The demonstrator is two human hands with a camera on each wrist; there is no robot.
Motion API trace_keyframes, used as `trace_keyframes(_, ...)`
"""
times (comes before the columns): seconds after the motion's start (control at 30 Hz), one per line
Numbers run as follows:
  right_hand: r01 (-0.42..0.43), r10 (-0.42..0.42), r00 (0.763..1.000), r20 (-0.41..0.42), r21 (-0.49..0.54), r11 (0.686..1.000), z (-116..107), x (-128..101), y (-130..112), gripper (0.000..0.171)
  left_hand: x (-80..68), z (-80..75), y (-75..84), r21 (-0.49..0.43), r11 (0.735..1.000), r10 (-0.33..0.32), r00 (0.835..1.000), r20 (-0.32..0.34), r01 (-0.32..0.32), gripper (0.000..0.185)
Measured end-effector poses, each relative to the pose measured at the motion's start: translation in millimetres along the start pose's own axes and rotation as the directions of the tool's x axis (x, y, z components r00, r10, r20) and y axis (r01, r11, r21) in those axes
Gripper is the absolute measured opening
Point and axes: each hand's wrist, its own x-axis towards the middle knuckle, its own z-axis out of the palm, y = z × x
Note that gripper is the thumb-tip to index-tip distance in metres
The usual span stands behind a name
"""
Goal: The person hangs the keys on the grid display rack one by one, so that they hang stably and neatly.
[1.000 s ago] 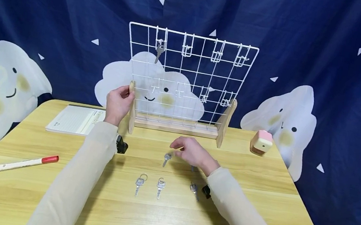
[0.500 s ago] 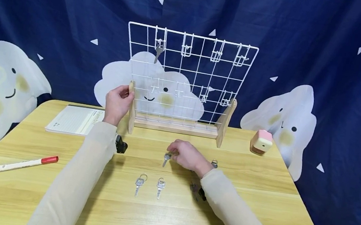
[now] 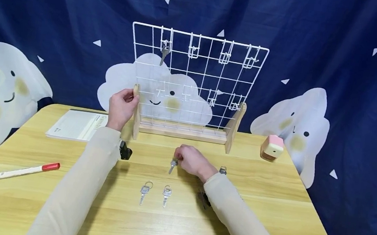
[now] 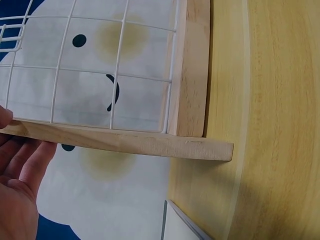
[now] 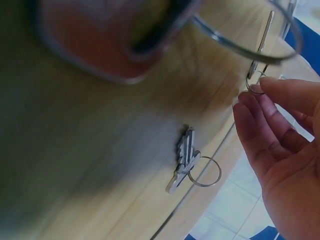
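My left hand [image 3: 121, 108] grips the left wooden post [image 3: 136, 121] of a white wire grid rack [image 3: 197, 73]; in the left wrist view, thumb and fingers [image 4: 37, 162] lie on either side of that post. My right hand [image 3: 193, 161] pinches the ring [image 5: 254, 86] of a silver key [image 3: 172, 166], its blade pointing toward me close over the table. Two more keys with rings, a left one [image 3: 144, 195] and a right one [image 3: 166, 197], lie nearer me. Another key [image 3: 223, 170] shows beside my right wrist, and one under the forearm is mostly hidden.
One key [image 3: 164, 52] hangs on the rack's upper left hook; several other white hooks [image 3: 194, 51] line two rows. A notepad [image 3: 76, 125] and red-capped marker [image 3: 26, 171] lie left. A pink and cream box-shaped item [image 3: 272, 148] stands right. A blue curtain [image 3: 202, 5] hangs behind.
My right hand has moved slightly left and down to the key, and its fingers have closed on the key's ring. The left hand stays on the post.
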Motion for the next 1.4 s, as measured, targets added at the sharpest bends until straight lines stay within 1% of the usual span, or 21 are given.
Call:
trace_keyframes(0.1, -0.003, 0.003, 1.000, -0.006, -0.017, 1.000, 0.2, 0.7, 1.4, 0.017, 1.3, 1.0, -1.1, -0.006, 1.000, 0.017, 1.000, 0.002, -0.017, 0.030)
trace_keyframes(0.2, -0.006, 0.006, 1.000, -0.008, -0.014, 1.000, -0.1, 1.1, 3.0, 0.017, 1.6, 1.2, -1.5, -0.008, 1.000, 0.018, 1.000, 0.002, -0.018, 0.030)
trace_keyframes(0.33, -0.028, 0.028, 1.000, 0.005, 0.017, 0.999, -1.6, 1.1, 4.5, 0.016, 1.0, 1.0, -1.8, -0.003, 1.000, 0.009, 1.000, -0.001, -0.009, 0.029)
trace_keyframes(0.47, -0.046, 0.047, 0.999, -0.014, 0.047, 0.998, -5.8, 1.2, 4.3, 0.015, 0.8, 1.1, -2.0, 0.003, 1.000, 0.009, 1.000, -0.006, -0.009, 0.030)
trace_keyframes(0.63, -0.030, 0.033, 0.999, -0.031, 0.098, 0.995, -13.8, 1.6, 1.1, 0.015, 0.7, 1.6, -2.2, 0.001, 1.000, 0.009, 1.000, -0.009, -0.009, 0.030)
trace_keyframes(0.77, -0.001, 0.008, 0.998, -0.070, 0.107, 0.994, -22.1, 1.6, -2.8, 0.016, 0.6, 1.4, -2.1, 0.005, 1.000, 0.008, 1.000, -0.006, -0.008, 0.030)
trace_keyframes(0.9, 0.011, 0.003, 0.993, -0.118, 0.115, 0.993, -30.5, 0.8, -4.5, 0.015, 0.8, 1.3, -3.0, 0.005, 1.000, 0.000, 1.000, -0.005, 0.000, 0.030)
trace_keyframes(1.03, 0.024, -0.002, 0.988, -0.155, 0.144, 0.989, -40.1, -0.6, -4.8, 0.012, 1.5, 1.2, -3.4, 0.006, 1.000, -0.010, 1.000, -0.003, 0.010, 0.031)
trace_keyframes(1.23, 0.030, 0.012, 0.983, -0.185, 0.223, 0.974, -51.1, -2.0, -7.5, 0.008, 2.6, 1.8, -3.8, -0.012, 1.000, -0.009, 1.000, -0.004, 0.009, 0.031)
trace_keyframes(1.4, 0.025, 0.026, 0.980, -0.197, 0.249, 0.968, -53.3, -1.4, -8.6, 0.008, 1.5, 1.3, -2.8, -0.017, 1.000, -0.019, 1.000, -0.001, 0.019, 0.031)
